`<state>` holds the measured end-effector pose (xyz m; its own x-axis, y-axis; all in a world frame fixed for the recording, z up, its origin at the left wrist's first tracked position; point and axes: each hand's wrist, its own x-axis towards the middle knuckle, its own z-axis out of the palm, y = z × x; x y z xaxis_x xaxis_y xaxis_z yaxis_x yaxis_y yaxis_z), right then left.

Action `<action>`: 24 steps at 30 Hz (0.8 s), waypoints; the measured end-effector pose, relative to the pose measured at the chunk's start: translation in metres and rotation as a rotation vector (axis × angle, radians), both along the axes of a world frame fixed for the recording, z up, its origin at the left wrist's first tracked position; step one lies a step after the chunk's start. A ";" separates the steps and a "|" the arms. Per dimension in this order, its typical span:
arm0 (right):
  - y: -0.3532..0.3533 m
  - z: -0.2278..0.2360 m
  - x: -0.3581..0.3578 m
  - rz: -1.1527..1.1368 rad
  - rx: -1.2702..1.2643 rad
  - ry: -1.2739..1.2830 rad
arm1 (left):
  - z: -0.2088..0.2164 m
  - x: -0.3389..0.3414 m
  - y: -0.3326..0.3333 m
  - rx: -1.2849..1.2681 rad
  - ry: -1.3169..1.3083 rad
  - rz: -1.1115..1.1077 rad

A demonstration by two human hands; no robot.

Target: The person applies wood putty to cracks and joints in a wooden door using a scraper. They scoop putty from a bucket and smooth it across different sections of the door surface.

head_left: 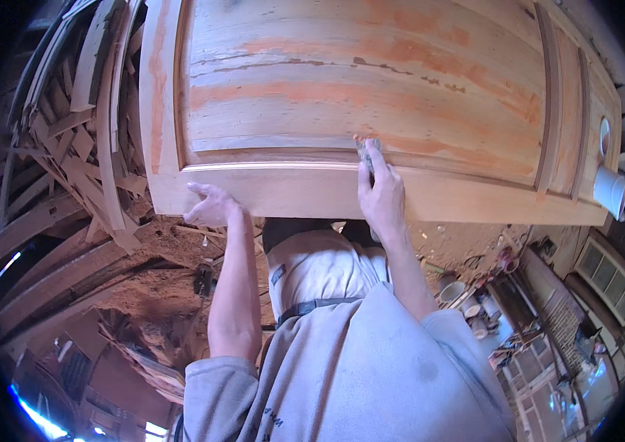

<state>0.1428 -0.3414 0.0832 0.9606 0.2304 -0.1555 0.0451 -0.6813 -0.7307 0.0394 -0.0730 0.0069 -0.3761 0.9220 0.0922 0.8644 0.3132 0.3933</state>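
A wide wooden door panel [275, 118] with a raised frame lies before me, streaked with orange filler along its recessed middle. Dark cracks run across the wood. My right hand [384, 193] is closed on a small crumpled grey-green wad [366, 149] with orange on its tip; whether it is cloth or sandpaper I cannot tell. The wad meets the panel by the near inner moulding. Over at the left, my left hand [213, 205] rests on the door's near edge, thumb and fingers apart, holding nothing.
A white cup [610, 193] lies tilted at the door's right end, beside a round white piece [605, 135]. Scrap boards [84, 147] are heaped at the left. Sawdust [157, 258] covers the ground. Buckets [451, 292] and clutter stand at the lower right, near a window frame [611, 276].
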 end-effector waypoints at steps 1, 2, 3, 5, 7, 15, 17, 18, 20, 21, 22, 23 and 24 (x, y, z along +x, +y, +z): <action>0.007 0.000 0.000 -0.020 -0.082 0.028 | 0.001 -0.002 0.002 -0.005 0.009 -0.014; 0.014 -0.001 -0.002 -0.039 -0.164 0.057 | 0.002 -0.005 0.003 -0.078 0.029 0.002; 0.018 -0.003 -0.002 -0.042 -0.172 0.061 | 0.006 -0.005 0.000 -0.155 0.045 0.027; 0.025 -0.005 -0.005 -0.092 -0.266 0.075 | -0.003 -0.006 0.001 -0.096 0.071 0.007; 0.022 -0.001 -0.005 -0.069 -0.262 0.091 | -0.002 -0.003 0.001 -0.029 0.080 -0.013; 0.040 0.001 -0.011 -0.076 -0.314 0.073 | 0.008 -0.002 0.000 -0.105 0.003 -0.004; 0.044 0.003 -0.013 -0.061 -0.303 0.100 | 0.004 -0.007 0.001 -0.098 0.005 -0.011; 0.046 0.005 -0.012 -0.061 -0.283 0.101 | 0.003 -0.007 0.000 -0.091 0.013 -0.026; 0.053 0.003 -0.012 -0.056 -0.263 0.096 | 0.001 -0.005 -0.001 -0.071 -0.003 -0.027; 0.060 -0.002 -0.016 -0.084 -0.295 0.081 | 0.001 -0.006 -0.002 -0.049 -0.009 -0.031; 0.065 -0.004 -0.019 -0.112 -0.327 0.065 | 0.001 -0.006 -0.002 -0.048 -0.012 -0.027; 0.064 -0.004 -0.020 -0.108 -0.326 0.062 | 0.001 -0.006 -0.003 -0.014 -0.007 -0.042; 0.061 -0.001 -0.021 -0.084 -0.289 0.083 | 0.002 -0.005 -0.003 0.017 -0.006 -0.058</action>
<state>0.1220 -0.2802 0.0825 0.9557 0.0851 -0.2818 -0.0724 -0.8601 -0.5050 0.0348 -0.0758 0.0085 -0.3231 0.9404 0.1059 0.8783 0.2563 0.4037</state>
